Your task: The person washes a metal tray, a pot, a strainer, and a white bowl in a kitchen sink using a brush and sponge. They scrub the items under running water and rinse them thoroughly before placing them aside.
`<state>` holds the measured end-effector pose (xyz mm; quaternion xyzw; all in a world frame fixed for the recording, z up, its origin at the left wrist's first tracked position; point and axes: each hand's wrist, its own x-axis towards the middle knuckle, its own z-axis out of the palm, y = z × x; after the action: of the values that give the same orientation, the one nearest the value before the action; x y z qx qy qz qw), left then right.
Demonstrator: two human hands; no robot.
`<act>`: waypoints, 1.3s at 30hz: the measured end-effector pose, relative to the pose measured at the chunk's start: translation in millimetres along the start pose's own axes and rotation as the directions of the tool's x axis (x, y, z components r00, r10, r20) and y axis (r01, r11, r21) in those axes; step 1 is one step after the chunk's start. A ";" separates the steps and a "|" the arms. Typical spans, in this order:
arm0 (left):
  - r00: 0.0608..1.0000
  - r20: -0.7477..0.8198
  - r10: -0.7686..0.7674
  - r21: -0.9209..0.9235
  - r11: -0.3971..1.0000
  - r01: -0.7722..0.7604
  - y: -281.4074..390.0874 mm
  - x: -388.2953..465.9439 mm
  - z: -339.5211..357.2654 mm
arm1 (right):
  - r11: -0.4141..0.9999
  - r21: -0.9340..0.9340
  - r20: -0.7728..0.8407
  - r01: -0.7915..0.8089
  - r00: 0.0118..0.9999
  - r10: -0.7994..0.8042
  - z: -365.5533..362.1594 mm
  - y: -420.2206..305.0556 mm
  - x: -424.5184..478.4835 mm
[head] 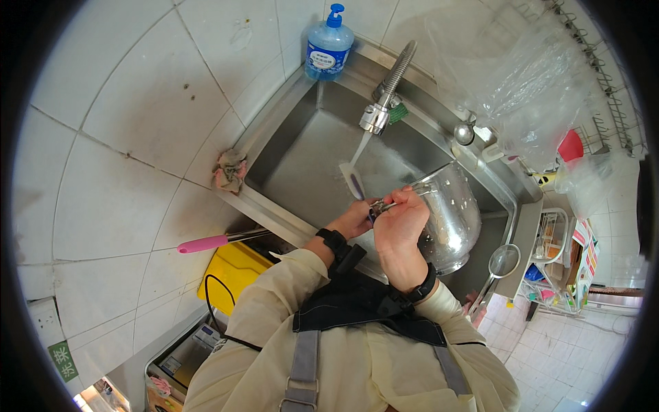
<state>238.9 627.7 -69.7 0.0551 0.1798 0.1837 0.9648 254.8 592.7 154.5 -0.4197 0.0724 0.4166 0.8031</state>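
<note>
Over the stainless steel sink (288,154), my left hand (352,219) grips the handle of a spatula-like utensil (355,186), its pale blade under the water running from the faucet (376,118). My right hand (404,219) is closed right beside it, around a small metallic thing, perhaps a steel-wool scourer (380,207), largely hidden by the fingers. A large shiny metal bowl or pot (453,221) stands tilted just right of my right hand, at the divider between the basins. Whether my right hand also touches the bowl, I cannot tell.
A blue pump bottle (327,54) stands at the back corner. A crumpled rag (230,171) lies on the left rim. A pink-handled tool (203,244) sticks out near a yellow bin (234,273). At right are a round strainer (504,261), plastic bags (540,87) and a wire rack (612,103).
</note>
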 end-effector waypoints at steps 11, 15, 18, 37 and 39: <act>0.999 -0.031 0.007 0.073 0.997 -0.004 8.0 -33.4 49.2 | 1.000 0.004 -0.009 -0.017 1.000 0.017 13.5 0.7 -11.1; 0.999 -0.044 0.024 0.036 0.999 -0.023 3.3 -17.1 18.2 | 0.997 -0.074 0.064 -0.018 0.998 0.023 10.6 -0.6 -8.8; 0.961 -0.263 0.088 0.186 0.982 -0.039 19.5 -35.2 34.6 | 0.975 -0.199 0.234 -0.099 0.961 0.145 -12.2 -19.1 2.5; 0.678 -0.550 0.488 0.248 0.870 -0.426 39.7 -59.2 -95.8 | 0.755 -0.053 0.354 -0.654 0.694 0.627 -147.1 21.8 156.7; 0.654 -0.624 0.428 0.206 0.897 -0.391 41.9 -64.6 -30.8 | 0.746 -0.021 0.349 -0.665 0.695 0.629 -173.5 7.5 165.0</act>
<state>157.5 643.6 -70.0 0.0518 0.4933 0.3991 0.7712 395.8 567.9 -37.5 -0.2465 0.1007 0.7328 0.6262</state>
